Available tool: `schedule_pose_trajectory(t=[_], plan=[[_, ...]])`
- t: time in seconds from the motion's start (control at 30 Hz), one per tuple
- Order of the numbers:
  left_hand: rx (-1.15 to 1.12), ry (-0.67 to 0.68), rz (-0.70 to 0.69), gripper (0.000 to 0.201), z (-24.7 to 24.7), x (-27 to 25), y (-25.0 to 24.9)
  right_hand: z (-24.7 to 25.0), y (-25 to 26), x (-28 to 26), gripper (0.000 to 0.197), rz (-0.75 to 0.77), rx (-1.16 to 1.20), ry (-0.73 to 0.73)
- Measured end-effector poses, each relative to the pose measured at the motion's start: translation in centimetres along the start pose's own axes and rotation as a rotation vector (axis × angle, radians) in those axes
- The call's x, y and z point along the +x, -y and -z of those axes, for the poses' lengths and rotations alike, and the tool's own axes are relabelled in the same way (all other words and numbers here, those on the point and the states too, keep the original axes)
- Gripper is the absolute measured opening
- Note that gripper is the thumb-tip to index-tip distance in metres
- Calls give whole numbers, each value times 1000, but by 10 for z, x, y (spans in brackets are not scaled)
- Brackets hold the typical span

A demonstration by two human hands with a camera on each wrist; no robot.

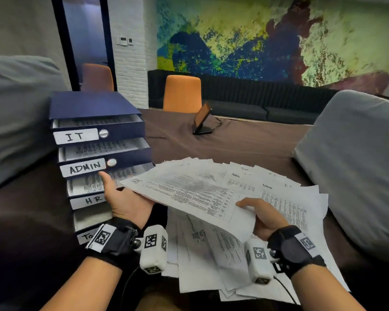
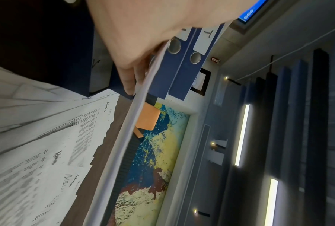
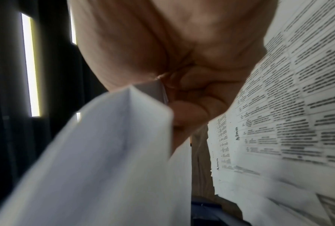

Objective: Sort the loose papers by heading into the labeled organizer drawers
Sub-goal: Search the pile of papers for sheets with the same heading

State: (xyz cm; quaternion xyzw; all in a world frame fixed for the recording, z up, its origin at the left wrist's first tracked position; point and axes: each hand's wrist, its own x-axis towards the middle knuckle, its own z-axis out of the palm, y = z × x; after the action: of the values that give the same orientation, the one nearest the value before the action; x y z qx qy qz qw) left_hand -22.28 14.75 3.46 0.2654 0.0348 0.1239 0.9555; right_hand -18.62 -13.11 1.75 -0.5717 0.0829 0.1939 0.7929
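A dark blue organizer (image 1: 94, 104) stands at the left with its drawers pulled partly out, labeled IT, ADMIN, HR (image 1: 91, 200) and a partly hidden one below. I hold a printed sheet headed HR (image 1: 189, 194) level above the table. My left hand (image 1: 126, 199) supports its left edge from beneath, just in front of the HR drawer, thumb raised off the paper. My right hand (image 1: 256, 212) pinches the sheet's near right corner, thumb on top, fingers (image 3: 190, 94) curled under. Loose papers (image 1: 279, 194) lie fanned across the table below.
Grey cushions sit at the left (image 1: 14, 108) and the right (image 1: 357, 164). On the brown table (image 1: 234, 142) a small tilted screen (image 1: 203, 120) stands further back with its cable. An orange chair (image 1: 182, 93) is at the far side.
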Motion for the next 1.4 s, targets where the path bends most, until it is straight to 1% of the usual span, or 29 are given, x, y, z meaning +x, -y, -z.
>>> schedule_pose_trajectory(t=[0.03,0.1,0.13,0.17,0.23,0.3,0.33,0.37,0.43,0.47,0.5,0.53,0.57,0.6,0.63,0.67,0.7,0.73,0.77,0.83,0.9,0.93,1.0,1.07,1.17,1.23,1.33,1.4], plan=[[6,-33,3,97,-2,-4,1,-1,2,1,38,0,5,17],[20,-147,-56,85,-6,-11,-4,-5,5,1,45,3,1,63],[13,-175,-98,88,-10,-15,-6,-8,7,1,45,-1,-15,82],[8,-157,-107,94,-10,-16,-10,-10,9,3,45,-10,-36,90],[-13,-172,-89,99,-16,-23,-16,-16,11,8,51,-31,-81,108],[-22,-229,-128,97,-14,-23,-19,-25,14,13,56,-55,-98,119],[-32,-204,-140,96,-15,-23,-18,-31,17,14,60,-69,-92,122],[-52,-204,-169,94,-15,-21,-15,-36,18,20,60,-78,-79,122],[-69,-251,-225,89,-11,-15,-10,-49,24,29,50,-79,-83,102],[-59,-303,-242,84,-7,-11,-9,-58,28,32,44,-80,-91,77],[-38,-353,-221,79,0,-4,-8,-66,31,36,33,-73,-115,45],[-23,-388,-176,78,8,2,-7,-77,34,39,20,-56,-154,-6],[-14,-420,-117,88,13,6,-5,-87,33,44,10,-31,-208,-45],[-13,-442,-85,99,18,10,-3,-99,31,47,9,-14,-273,-70],[-30,-438,-74,104,21,12,0,-113,26,51,10,-9,-341,-57],[-42,-400,-82,104,25,16,2,-128,19,53,10,-30,-403,-7],[-30,-336,-100,99,27,18,4,-141,11,56,12,-69,-461,80],[-11,-278,-133,94,28,19,5,-152,4,57,19,-107,-506,146],[11,-275,-158,89,29,20,5,-158,-2,61,27,-128,-523,171],[42,-323,-187,82,31,19,4,-160,-5,65,35,-139,-470,91],[21,-363,-194,80,34,20,2,-152,-2,69,36,-101,-402,-35],[13,-389,-187,79,35,21,3,-148,0,70,36,-82,-392,-86],[18,-458,-182,75,35,22,6,-144,4,71,33,-37,-380,-138],[65,-516,-165,66,33,20,14,-149,6,71,27,-11,-372,-150],[205,-548,-62,40,28,16,27,-168,5,72,14,2,-417,-119],[315,-571,-19,23,28,16,31,-181,2,74,12,26,-502,-52],[376,-628,-6,11,31,21,28,-192,3,70,10,57,-562,41],[339,-681,-61,11,35,26,19,-190,6,68,8,97,-576,57]])
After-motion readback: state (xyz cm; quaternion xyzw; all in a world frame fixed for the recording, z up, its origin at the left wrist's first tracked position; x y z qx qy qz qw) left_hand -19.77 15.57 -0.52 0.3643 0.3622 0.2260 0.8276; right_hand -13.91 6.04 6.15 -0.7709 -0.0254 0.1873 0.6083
